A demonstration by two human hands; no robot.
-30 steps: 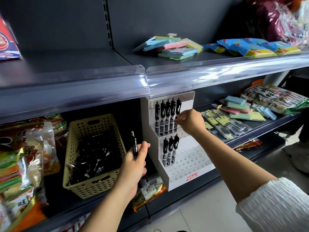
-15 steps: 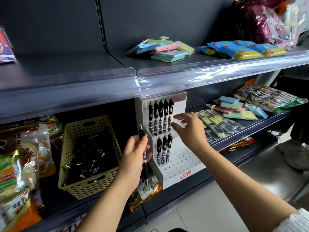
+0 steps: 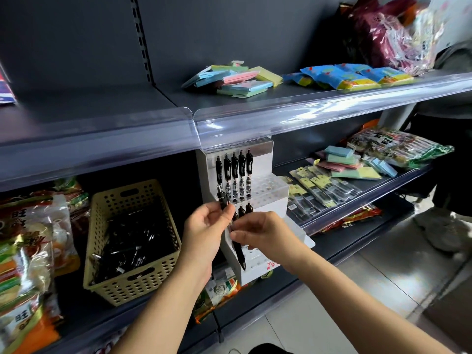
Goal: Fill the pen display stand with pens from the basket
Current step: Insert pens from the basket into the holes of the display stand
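My left hand (image 3: 204, 232) pinches the top end of a black click pen (image 3: 240, 255) between thumb and fingers. My right hand (image 3: 268, 233) pinches the same pen at mid-barrel, so both hands are clamped on it. The pen hangs tilted, tip down, in front of the white stepped plastic display stand (image 3: 267, 190), which stands on the dark grey metal shelf (image 3: 339, 238). Five upright black pens (image 3: 235, 172) fill part of an upper row of the stand. Two lower-row black pens (image 3: 245, 208) show just above my fingers, partly hidden. Just left of the stand sits the beige perforated plastic basket (image 3: 122, 194), holding a heap of loose black pens (image 3: 132, 241).
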